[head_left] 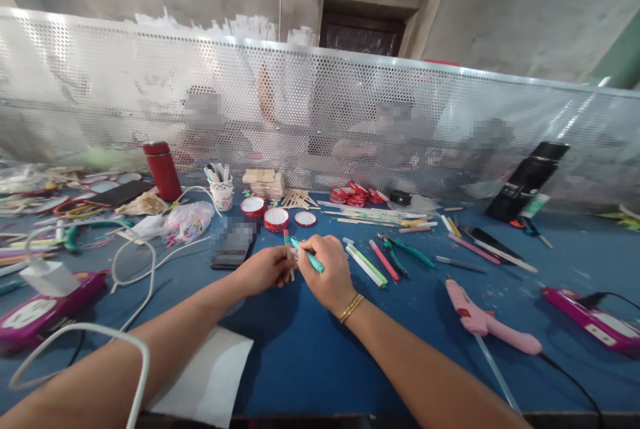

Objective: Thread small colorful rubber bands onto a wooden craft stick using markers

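My left hand (269, 266) is closed around a flat wooden craft stick (292, 275) held upright, its top end coloured red and green. In my right hand (331, 270) is a teal marker pen (314, 261), gripped like a writing tool, with its tip close to the upper part of the stick. Whether the tip touches the stick cannot be made out. Just beyond my hands stand round red-rimmed white discs in stacks (276, 219), with a single disc (305, 218) beside them. To the right lie a green marker (367, 265) and a red marker (385, 260).
Green-handled pliers (395, 255) and a pink glue gun (487, 319) lie to the right. A phone (234, 245), a paper cup of pens (221, 193) and a red flask (162, 171) are on the left. White cables loop near my left arm. A perforated metal screen (320, 102) stands behind.
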